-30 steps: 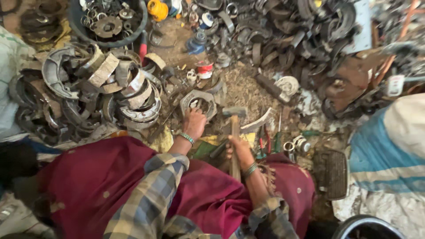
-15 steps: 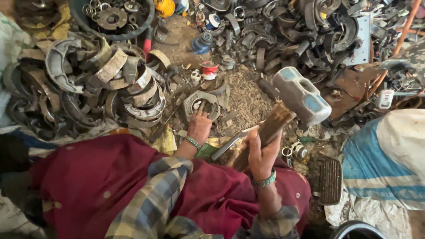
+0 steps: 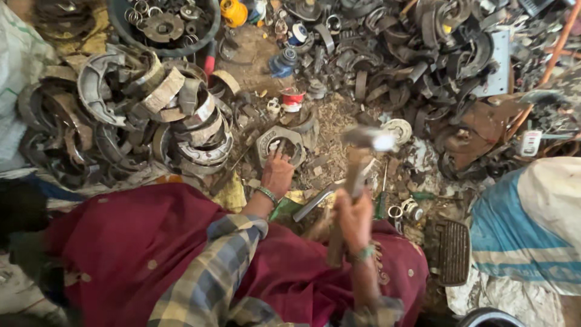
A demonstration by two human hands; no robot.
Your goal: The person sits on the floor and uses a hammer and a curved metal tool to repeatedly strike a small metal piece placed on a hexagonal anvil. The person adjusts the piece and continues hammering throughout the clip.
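Brake-shoe ring, a grey metal piece with a round opening, lies flat on the littered ground straight ahead of my knees. My left hand rests on its near edge, fingers stretched forward over the rim and pressing it down, so the ring sits just beyond my knuckles and partly under my fingertips. A green bangle shows at that wrist.

To the right of the ring, and well clear of it, my right hand is wrapped tightly round the wooden handle of a hammer. The handle slants up and away from me, and the blurred steel head hangs in the air above the ground, to the right of the ring and about level with it in the view.

A curved metal bar lies on the ground between my two hands. To the left of the ring stands a heap of worn brake shoes, some with pale lining. A small red-and-white tin sits just beyond the ring. More dark scrap parts are piled at the far right, and a blue-and-white sack lies at my right side. My dark red cloth covers my lap.
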